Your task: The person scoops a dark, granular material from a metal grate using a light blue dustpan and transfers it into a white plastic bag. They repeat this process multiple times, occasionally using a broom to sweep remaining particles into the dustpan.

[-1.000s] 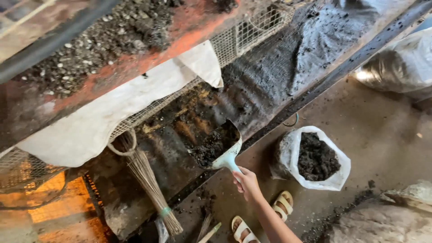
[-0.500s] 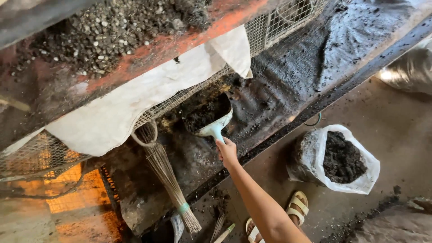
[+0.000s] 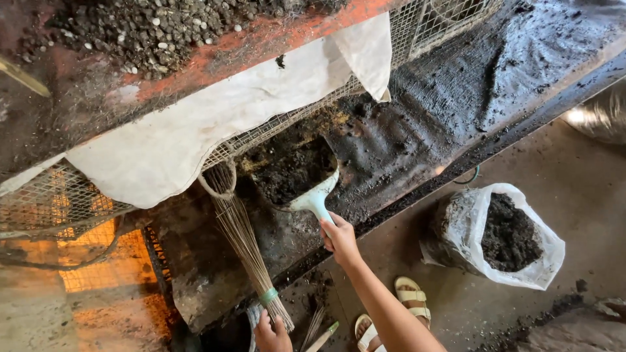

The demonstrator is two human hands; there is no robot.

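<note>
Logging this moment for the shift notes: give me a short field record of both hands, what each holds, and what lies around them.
right hand: grip on handle of pale blue plastic dustpan
dustpan: pushed into dark crumbly muck on black sheet under wire mesh cage
left hand: grips bound end of thin-stick broom
floor right: open white plastic bag filled with dark muck
above: white cloth draped over mesh

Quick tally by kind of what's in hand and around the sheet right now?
Hands: 2, left hand and right hand
Scoops: 1, pale scoop
Brooms: 1, stick broom
Bags: 1, open white bag
Sandals: 2, tan sandals
Total: 7
</note>
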